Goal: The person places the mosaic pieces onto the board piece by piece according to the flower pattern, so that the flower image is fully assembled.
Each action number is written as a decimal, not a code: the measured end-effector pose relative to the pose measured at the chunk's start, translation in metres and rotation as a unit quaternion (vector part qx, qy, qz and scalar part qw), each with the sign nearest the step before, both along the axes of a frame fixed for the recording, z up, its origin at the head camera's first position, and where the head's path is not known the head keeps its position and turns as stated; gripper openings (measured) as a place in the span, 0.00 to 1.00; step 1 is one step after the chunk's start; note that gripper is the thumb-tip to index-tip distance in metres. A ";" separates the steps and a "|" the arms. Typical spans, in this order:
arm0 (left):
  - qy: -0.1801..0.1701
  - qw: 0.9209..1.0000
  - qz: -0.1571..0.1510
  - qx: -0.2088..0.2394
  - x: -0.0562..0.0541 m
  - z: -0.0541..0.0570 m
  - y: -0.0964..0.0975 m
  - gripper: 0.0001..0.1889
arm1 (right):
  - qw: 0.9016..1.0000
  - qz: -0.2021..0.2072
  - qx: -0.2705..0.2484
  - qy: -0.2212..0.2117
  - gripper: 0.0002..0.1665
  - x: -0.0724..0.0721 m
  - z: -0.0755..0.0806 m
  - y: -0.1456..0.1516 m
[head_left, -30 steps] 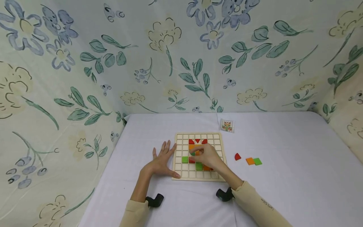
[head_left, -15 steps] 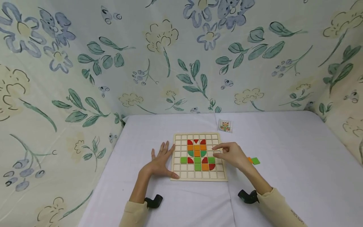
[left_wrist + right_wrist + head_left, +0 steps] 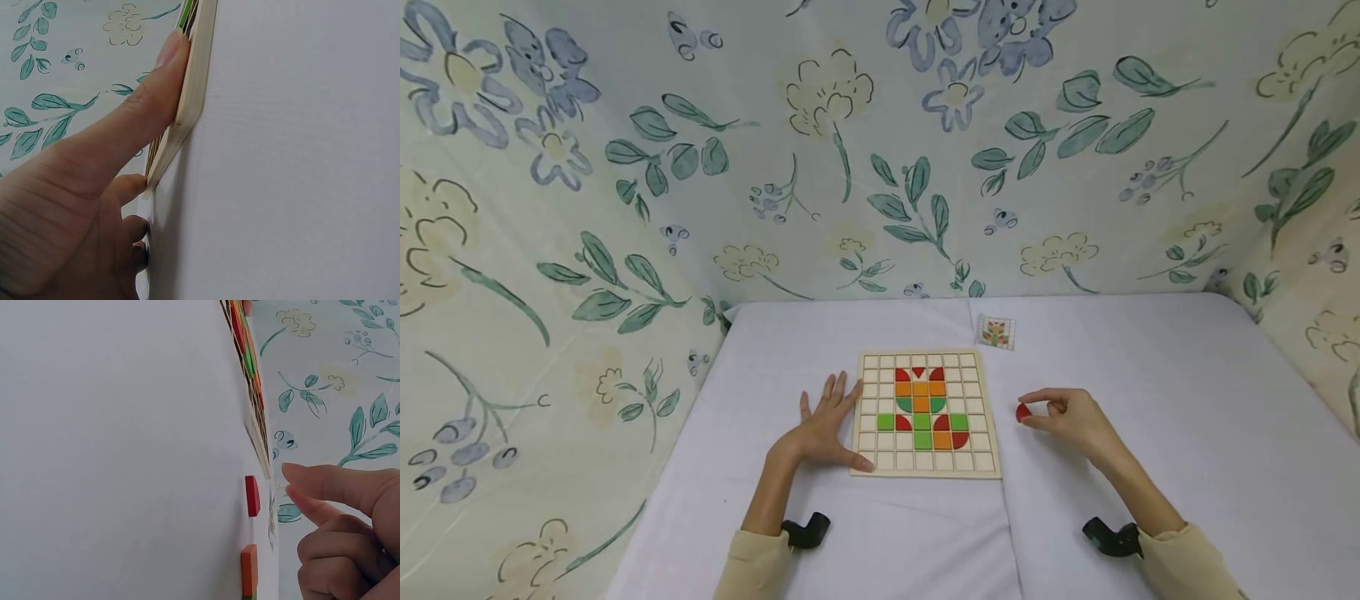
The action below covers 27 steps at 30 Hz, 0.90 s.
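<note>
A wooden grid board (image 3: 989,417) holds red, orange and green tiles set in a tulip-like pattern. My left hand (image 3: 826,429) lies spread along its left side, thumb on the near-left corner and a fingertip at the left edge. Right of the board, my right hand (image 3: 1075,421) has thumb and index finger bent toward each other above a loose red quarter-round tile (image 3: 1022,412). In the right wrist view that red tile (image 3: 252,495) lies on the table, apart from the fingertips. The left wrist view shows the thumb (image 3: 147,94) pressing on the board's rim (image 3: 199,69).
A small pattern card (image 3: 996,332) with a similar flower design lies behind the board. An orange tile (image 3: 249,570) and a green one beside it lie near the red tile, hidden under my right hand in the head view. White cloth (image 3: 1187,375) covers the table.
My right hand has left the board's middle and moved right to the loose red tile. A red tile now shows in the pattern where that hand was. The left hand stays put.
</note>
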<state>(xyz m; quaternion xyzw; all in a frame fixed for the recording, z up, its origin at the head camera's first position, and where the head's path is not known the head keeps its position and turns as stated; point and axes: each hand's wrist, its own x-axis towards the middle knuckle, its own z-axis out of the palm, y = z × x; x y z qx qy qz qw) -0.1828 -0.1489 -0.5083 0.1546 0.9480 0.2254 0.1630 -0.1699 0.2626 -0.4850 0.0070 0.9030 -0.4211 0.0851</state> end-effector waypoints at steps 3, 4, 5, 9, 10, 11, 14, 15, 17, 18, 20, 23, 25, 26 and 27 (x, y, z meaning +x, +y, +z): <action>0.001 1.000 0.002 0.002 0.000 0.000 -0.001 0.72 | 1.000 -0.012 -0.005 -0.019 0.26 0.002 -0.005 0.005; 0.001 1.000 0.002 0.002 0.000 0.000 -0.001 0.72 | 1.000 -0.015 -0.005 -0.025 0.27 0.002 -0.007 0.007; 0.000 1.000 0.002 0.002 0.001 0.000 -0.001 0.72 | 0.999 -0.018 -0.003 -0.027 0.27 0.002 -0.009 0.008; 0.000 1.000 0.002 -0.003 0.001 -0.001 -0.001 0.72 | 0.999 -0.026 0.007 -0.035 0.26 0.000 -0.014 0.011; -0.001 1.000 0.003 -0.006 0.001 -0.002 -0.001 0.72 | 0.999 -0.027 0.009 -0.037 0.26 0.000 -0.014 0.011; -0.002 1.000 0.003 -0.008 0.001 -0.002 -0.001 0.72 | 0.999 -0.028 0.010 -0.038 0.26 0.000 -0.015 0.011; 0.001 1.000 0.003 -0.008 0.001 -0.002 -0.001 0.72 | 0.999 -0.027 0.007 -0.041 0.27 -0.002 -0.015 0.008; 0.000 1.000 0.003 -0.009 0.001 -0.002 -0.001 0.72 | 0.999 -0.027 0.006 -0.042 0.27 -0.003 -0.015 0.006; 0.002 1.000 0.002 -0.011 0.001 -0.001 0.000 0.72 | 0.999 -0.023 0.001 -0.042 0.28 -0.005 -0.016 0.003; 0.004 1.000 0.002 -0.010 0.001 -0.001 0.000 0.72 | 0.999 -0.021 -0.003 -0.043 0.28 -0.005 -0.016 0.002; 0.005 1.000 0.002 -0.009 0.001 -0.001 0.000 0.72 | 0.999 -0.015 -0.006 -0.042 0.28 -0.007 -0.016 0.000; 0.004 1.000 0.001 -0.008 0.001 -0.001 0.000 0.72 | 0.999 -0.009 -0.012 -0.038 0.27 -0.008 -0.016 -0.001; 0.004 1.000 0.000 -0.007 0.000 -0.001 0.000 0.72 | 0.999 -0.010 -0.017 -0.038 0.27 -0.008 -0.016 -0.001; 0.003 1.000 0.000 -0.008 0.000 -0.001 0.000 0.72 | 0.999 -0.011 -0.020 -0.038 0.28 -0.008 -0.017 -0.001; 0.004 1.000 0.000 -0.006 0.000 -0.001 0.000 0.72 | 0.999 -0.016 -0.023 -0.042 0.28 -0.008 -0.017 0.000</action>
